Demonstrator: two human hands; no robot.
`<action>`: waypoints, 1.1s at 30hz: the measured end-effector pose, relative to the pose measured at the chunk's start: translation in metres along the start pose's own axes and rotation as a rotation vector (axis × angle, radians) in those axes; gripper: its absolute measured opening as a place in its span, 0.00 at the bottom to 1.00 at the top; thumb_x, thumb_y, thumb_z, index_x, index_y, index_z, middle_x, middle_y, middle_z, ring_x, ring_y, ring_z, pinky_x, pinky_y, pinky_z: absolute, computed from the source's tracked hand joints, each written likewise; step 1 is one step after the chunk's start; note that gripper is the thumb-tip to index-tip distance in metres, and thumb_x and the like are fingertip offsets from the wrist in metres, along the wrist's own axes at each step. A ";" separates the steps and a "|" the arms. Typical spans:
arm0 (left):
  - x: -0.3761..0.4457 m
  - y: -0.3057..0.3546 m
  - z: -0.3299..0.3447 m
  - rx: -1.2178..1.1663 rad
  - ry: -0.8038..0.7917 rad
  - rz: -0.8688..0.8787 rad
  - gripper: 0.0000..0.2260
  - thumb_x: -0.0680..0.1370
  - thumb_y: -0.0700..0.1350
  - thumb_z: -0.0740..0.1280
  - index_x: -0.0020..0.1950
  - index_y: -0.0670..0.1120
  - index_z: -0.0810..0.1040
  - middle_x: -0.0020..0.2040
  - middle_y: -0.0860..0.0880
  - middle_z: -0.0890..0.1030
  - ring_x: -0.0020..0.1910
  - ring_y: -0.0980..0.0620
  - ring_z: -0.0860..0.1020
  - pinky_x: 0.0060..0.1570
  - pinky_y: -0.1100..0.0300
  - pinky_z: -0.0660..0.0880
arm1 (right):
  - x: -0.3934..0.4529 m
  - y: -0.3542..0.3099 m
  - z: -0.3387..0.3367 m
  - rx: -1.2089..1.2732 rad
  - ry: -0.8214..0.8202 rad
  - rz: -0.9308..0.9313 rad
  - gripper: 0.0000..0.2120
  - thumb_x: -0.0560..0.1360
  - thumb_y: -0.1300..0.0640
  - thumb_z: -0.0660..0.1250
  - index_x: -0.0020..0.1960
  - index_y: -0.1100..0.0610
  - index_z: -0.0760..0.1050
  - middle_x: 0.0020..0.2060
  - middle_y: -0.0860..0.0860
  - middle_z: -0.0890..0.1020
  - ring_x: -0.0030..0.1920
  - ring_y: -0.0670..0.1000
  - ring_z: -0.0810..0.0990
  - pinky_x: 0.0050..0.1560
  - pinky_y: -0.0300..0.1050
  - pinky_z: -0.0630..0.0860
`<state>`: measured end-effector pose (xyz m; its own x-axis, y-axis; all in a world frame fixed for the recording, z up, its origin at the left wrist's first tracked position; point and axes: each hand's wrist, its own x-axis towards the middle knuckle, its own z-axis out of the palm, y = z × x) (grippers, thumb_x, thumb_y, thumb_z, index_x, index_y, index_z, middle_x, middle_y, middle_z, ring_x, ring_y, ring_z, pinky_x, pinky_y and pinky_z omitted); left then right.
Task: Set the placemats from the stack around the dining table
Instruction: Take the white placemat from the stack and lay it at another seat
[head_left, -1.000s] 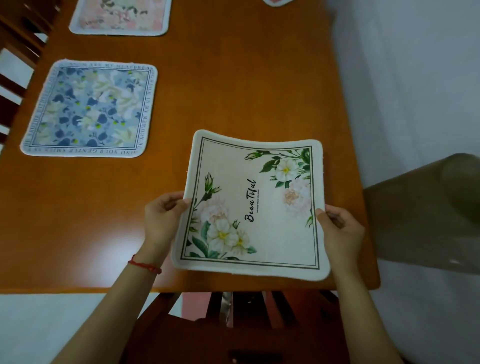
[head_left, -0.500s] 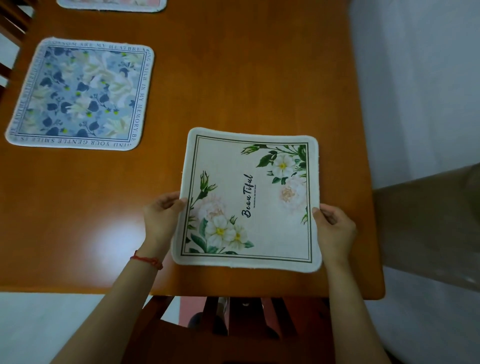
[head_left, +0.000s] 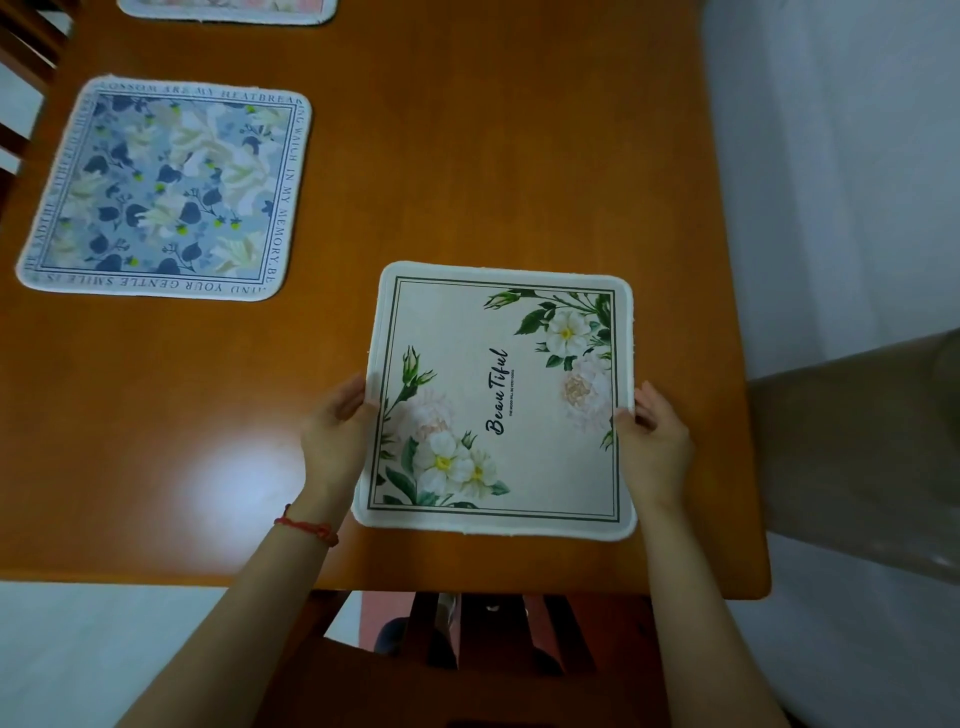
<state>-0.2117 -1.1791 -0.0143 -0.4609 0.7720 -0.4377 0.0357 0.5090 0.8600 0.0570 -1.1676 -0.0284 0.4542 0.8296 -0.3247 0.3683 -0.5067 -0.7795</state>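
Observation:
A cream placemat (head_left: 498, 400) with white flowers and the word "Beautiful" lies flat near the front right corner of the wooden dining table (head_left: 467, 171). My left hand (head_left: 337, 426) pinches its left edge, thumb on top. At the mat's right edge my right hand (head_left: 654, 441) holds it the same way. A blue floral placemat (head_left: 166, 192) lies flat at the table's left side. The near edge of a pink placemat (head_left: 228, 10) shows at the top.
A dark wooden chair (head_left: 467, 665) stands tucked under the table's front edge. More chair backs (head_left: 21, 57) line the far left. A brown rounded object (head_left: 852, 447) sits to the right of the table. The floor is pale.
The cream placemat, held bowed above the table a second ago, has come down flat onto the wood. Both hands stay at its side edges.

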 end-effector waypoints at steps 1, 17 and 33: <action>-0.001 0.001 0.000 -0.017 -0.005 0.001 0.14 0.77 0.36 0.63 0.62 0.45 0.75 0.49 0.53 0.78 0.45 0.60 0.77 0.39 0.74 0.74 | -0.002 0.000 0.000 0.000 -0.008 0.001 0.23 0.76 0.64 0.64 0.70 0.60 0.65 0.60 0.54 0.78 0.52 0.44 0.74 0.48 0.33 0.71; 0.064 0.033 0.013 0.174 -0.180 0.152 0.19 0.77 0.31 0.61 0.67 0.38 0.69 0.65 0.41 0.74 0.63 0.46 0.72 0.60 0.58 0.69 | -0.047 0.017 0.004 0.316 0.023 0.250 0.25 0.75 0.66 0.65 0.70 0.61 0.65 0.63 0.54 0.76 0.56 0.49 0.75 0.53 0.41 0.71; 0.045 0.019 -0.005 0.063 0.041 0.077 0.15 0.77 0.34 0.61 0.64 0.40 0.73 0.61 0.45 0.77 0.60 0.45 0.75 0.55 0.55 0.73 | -0.021 -0.001 -0.013 0.216 0.123 0.167 0.22 0.76 0.65 0.62 0.69 0.60 0.66 0.62 0.54 0.76 0.60 0.51 0.75 0.56 0.40 0.69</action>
<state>-0.2362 -1.1363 -0.0162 -0.4906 0.7942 -0.3586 0.1278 0.4726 0.8720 0.0573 -1.1878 -0.0137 0.5934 0.6977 -0.4012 0.1052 -0.5615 -0.8208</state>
